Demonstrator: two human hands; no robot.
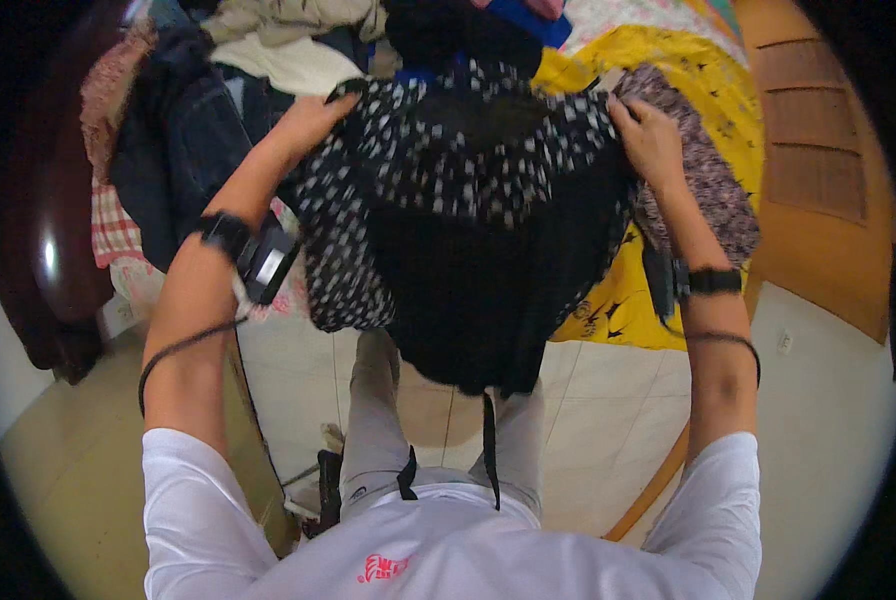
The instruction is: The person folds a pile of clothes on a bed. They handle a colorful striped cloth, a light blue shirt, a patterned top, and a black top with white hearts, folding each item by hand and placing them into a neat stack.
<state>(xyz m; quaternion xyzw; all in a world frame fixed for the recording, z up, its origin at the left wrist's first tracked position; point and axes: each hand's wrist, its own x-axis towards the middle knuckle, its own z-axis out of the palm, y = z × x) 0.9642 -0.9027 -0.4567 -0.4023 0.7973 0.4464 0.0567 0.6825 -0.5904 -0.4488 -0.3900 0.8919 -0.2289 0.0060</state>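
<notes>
A black garment with white specks [463, 180] hangs spread out between my hands, its lower part plain black. My left hand [317, 120] grips its upper left corner, and my right hand [649, 139] pinches the opposite upper corner. The hem dangles in front of my legs, blurred a little. Just under my right hand lies a mottled purple-grey cloth [707, 176] on a yellow patterned cloth [737, 97]. Close to my left forearm are dark denim trousers [193, 127].
A heap of clothes fills the far side, with a beige garment [298, 19] and a cream cloth [287, 64]. An orange-brown wooden panel [823, 172] stands at right. Dark glossy furniture [43, 202] rises at left. Strapped devices with cables sit on both forearms. Floor tiles [613, 397] show below.
</notes>
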